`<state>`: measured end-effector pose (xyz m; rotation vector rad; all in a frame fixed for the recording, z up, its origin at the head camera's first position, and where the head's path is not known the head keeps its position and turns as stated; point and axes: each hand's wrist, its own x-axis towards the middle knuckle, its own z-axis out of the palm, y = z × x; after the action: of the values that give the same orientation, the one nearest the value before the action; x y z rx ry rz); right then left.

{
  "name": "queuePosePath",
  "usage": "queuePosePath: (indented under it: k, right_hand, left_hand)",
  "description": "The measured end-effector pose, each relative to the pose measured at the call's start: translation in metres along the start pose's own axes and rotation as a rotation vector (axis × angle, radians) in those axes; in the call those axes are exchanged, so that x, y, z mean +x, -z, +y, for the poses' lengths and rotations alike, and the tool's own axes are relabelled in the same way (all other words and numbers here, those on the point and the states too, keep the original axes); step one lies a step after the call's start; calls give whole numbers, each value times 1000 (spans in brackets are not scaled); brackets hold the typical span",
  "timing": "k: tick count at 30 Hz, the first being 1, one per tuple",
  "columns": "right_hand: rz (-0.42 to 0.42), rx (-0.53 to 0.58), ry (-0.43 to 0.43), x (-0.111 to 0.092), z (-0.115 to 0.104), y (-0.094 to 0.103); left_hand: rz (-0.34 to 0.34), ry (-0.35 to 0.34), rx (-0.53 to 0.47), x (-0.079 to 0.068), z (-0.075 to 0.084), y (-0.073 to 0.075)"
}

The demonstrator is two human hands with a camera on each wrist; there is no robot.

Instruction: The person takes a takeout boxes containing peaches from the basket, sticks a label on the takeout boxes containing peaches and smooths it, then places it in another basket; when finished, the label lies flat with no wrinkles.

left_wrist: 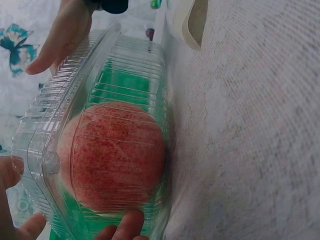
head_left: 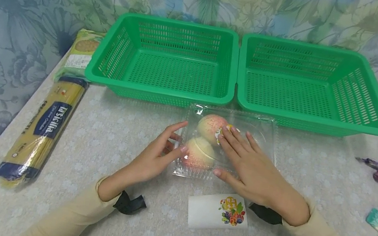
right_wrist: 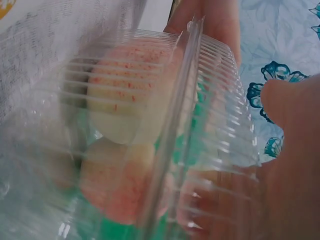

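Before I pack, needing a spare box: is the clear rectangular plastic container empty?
The container isn't empty: two round, pinkish, peach-like fruits show through its transparent plastic.

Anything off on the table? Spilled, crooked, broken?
No spill or damage stands out. One mild oddity: both peaches sit bunched at the left of the clear box in the head view, so it looks lopsided, though the right hand hides part of it.

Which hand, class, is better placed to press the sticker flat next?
Probably the right hand: its fingers lie over the sticker on the clear container, whereas the left hand is at the container's left edge.
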<state>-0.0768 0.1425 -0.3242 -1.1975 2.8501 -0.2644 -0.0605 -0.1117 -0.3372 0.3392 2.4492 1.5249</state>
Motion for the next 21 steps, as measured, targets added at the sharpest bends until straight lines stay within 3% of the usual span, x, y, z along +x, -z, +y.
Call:
queuePosePath:
  k: [4,8,11,17,21]
  right_hand:
    - [27,45,13,-1,1,1]
    - [52,178,7,-4,6,5]
    - [87,255,-46,-9,12,8]
    - [224,295,-148,-26,32,5]
    - [239,441,-255,-41,44,-4]
  left_hand:
    - [-2,6,6,-4,13,2]
    - [-6,0,9,-5,16,2]
    - [-9,-1,8,-4,15,2]
    - [-9,-3,7,-4,13,3]
    - [-15,-5,11,-5,12,3]
